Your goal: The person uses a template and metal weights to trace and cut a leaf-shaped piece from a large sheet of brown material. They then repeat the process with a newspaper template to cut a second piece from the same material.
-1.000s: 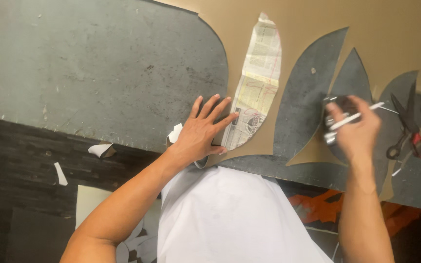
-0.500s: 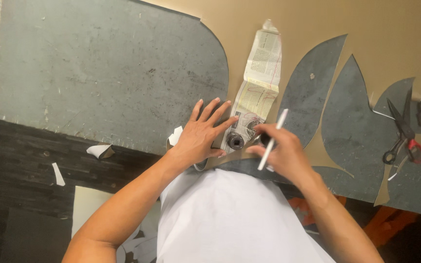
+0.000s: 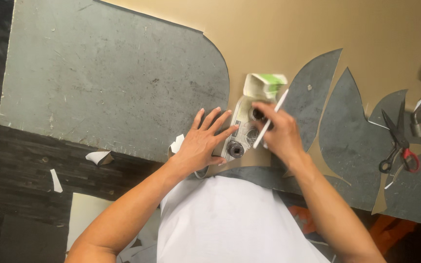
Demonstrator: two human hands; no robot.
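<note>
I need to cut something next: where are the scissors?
In the head view, the scissors lie at the far right on a grey sheet, beside a padlock, away from both hands.

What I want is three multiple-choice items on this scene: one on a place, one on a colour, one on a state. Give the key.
1. Where do the scissors lie?
A. In a hand
B. On the grey cut pieces at right
C. On the dark floor

2. What colour is the stick in the right hand?
A. Red
B. Black
C. White

3. How is the left hand set?
A. Flat, fingers spread
B. Clenched in a fist
C. Raised in the air

Key: 1 B, they rest on grey pieces far from both hands. 2 C, it shows white against the fingers. 3 A, the palm presses down beside the flattened carton.
</note>
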